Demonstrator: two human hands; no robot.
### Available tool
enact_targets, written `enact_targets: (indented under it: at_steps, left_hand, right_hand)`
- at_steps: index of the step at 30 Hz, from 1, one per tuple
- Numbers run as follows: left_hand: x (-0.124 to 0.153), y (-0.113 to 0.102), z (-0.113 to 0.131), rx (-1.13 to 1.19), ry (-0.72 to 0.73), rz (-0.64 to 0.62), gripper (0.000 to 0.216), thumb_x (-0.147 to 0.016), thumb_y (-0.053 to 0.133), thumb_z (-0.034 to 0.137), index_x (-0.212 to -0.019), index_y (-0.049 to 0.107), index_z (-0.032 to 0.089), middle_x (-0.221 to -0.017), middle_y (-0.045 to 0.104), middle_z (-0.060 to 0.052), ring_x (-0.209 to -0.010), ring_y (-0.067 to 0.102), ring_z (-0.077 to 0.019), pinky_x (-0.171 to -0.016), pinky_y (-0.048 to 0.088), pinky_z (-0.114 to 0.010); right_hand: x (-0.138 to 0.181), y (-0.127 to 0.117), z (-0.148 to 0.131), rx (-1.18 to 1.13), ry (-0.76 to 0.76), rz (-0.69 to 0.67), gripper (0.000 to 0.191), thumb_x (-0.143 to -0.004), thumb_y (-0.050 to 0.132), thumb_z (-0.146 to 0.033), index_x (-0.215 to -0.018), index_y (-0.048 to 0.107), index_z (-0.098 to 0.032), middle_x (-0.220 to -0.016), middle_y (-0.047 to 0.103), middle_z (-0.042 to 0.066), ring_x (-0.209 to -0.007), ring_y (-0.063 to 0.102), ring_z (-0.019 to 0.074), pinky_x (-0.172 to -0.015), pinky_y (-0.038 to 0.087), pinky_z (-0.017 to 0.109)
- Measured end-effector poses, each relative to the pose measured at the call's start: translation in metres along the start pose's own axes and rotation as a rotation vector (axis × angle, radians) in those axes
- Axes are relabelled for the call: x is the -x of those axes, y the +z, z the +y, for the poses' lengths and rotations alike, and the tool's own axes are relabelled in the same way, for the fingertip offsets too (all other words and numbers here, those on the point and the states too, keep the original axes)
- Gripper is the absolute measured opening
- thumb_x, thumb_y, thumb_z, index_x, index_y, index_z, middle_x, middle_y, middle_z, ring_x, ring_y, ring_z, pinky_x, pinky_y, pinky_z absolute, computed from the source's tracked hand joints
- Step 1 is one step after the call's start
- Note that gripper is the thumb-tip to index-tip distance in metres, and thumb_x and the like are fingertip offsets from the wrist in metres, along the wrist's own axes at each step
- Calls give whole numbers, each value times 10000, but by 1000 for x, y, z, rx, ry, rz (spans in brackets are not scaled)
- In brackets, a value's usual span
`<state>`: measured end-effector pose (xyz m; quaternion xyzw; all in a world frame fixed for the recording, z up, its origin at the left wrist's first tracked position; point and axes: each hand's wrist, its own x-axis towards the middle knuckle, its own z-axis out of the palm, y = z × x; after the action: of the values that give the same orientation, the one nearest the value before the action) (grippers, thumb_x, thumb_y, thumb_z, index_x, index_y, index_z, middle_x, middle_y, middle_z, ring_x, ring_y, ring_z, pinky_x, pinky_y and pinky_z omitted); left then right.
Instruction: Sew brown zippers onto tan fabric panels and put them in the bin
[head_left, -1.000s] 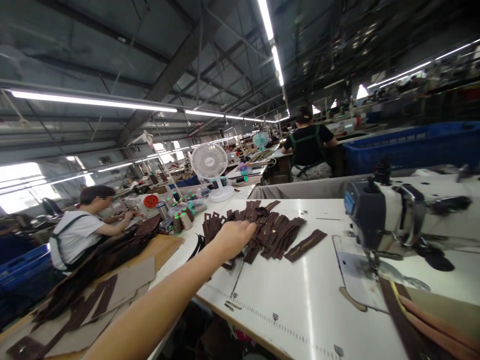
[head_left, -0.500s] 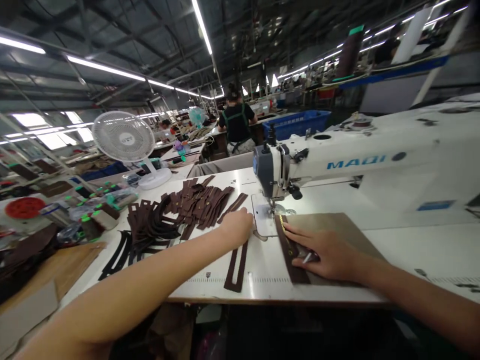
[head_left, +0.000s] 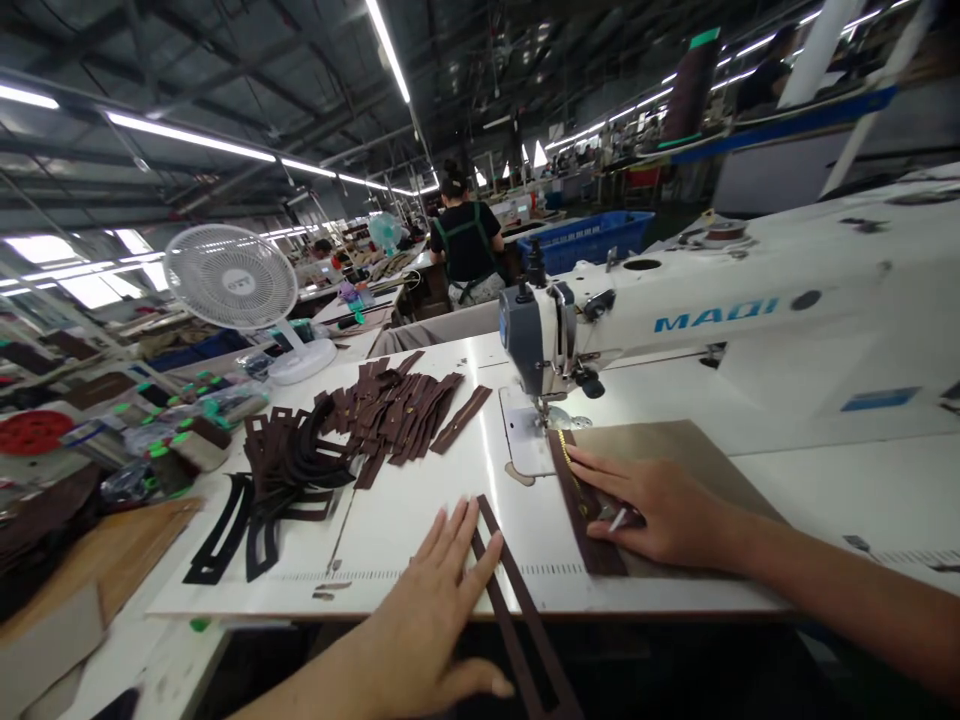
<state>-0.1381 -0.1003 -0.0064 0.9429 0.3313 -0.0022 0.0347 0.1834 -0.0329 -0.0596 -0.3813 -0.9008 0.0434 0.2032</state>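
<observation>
My left hand (head_left: pixel 431 615) is open at the table's front edge, fingers spread. Its fingertips touch or lie beside a brown slotted strip (head_left: pixel 525 605), which hangs over the edge; contact is hard to tell. Flat on a brown-grey fabric panel (head_left: pixel 675 440) lies my right hand (head_left: pixel 660 515), its fingertips by a gold zipper (head_left: pixel 564 450) set in a dark brown band. A slim silvery tool (head_left: pixel 618 519) pokes out under its thumb, mostly hidden. The panel's far left corner sits beside the needle area of a white sewing machine (head_left: pixel 720 310).
Brown slotted pieces (head_left: pixel 405 410) are heaped on the table's left, with black curved pieces (head_left: pixel 225 530) nearer. Behind stand a white fan (head_left: pixel 232 280) and thread spools (head_left: pixel 169 465). A co-worker (head_left: pixel 466 240) sits ahead beside a blue crate (head_left: pixel 589 240).
My left hand has come from beside the machine needle to the front edge and its fingers have spread. The slotted strip has slid toward me over the edge. My right hand stays put.
</observation>
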Motion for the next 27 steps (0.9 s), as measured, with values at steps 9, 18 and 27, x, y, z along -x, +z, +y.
enact_targets:
  at_steps: [9, 18, 27]
  left_hand:
    - [-7, 27, -5, -368, -23, 268, 497, -885, 519, 147, -1377, 446, 159, -1357, 512, -188, -1257, 495, -304, -965, 503, -416]
    - [-67, 10, -16, -135, 89, 522, 379, -921, 387, 67, -1281, 501, 101, -1228, 625, -159, -1147, 600, -186, -981, 503, -333]
    - [-160, 31, -20, -142, 93, 582, 203, -946, 453, 124, -1061, 619, 106, -1085, 696, -114, -941, 686, -191, -915, 552, -360]
  right_hand:
    - [0, 2, -1, 20, -30, 44, 656, -866, 572, -403, -1434, 382, -134, -1441, 378, 150, -1150, 556, 319, -896, 534, 468]
    - [-2, 5, 1, 16, -70, 47, 621, -859, 559, -373, -1408, 419, -118, -1420, 404, 179, -1146, 560, 312, -886, 539, 443]
    - [-13, -13, -15, -341, 38, -15, 363, -790, 599, -282, -1145, 607, -209, -1145, 627, 116, -907, 645, 249, -775, 547, 348]
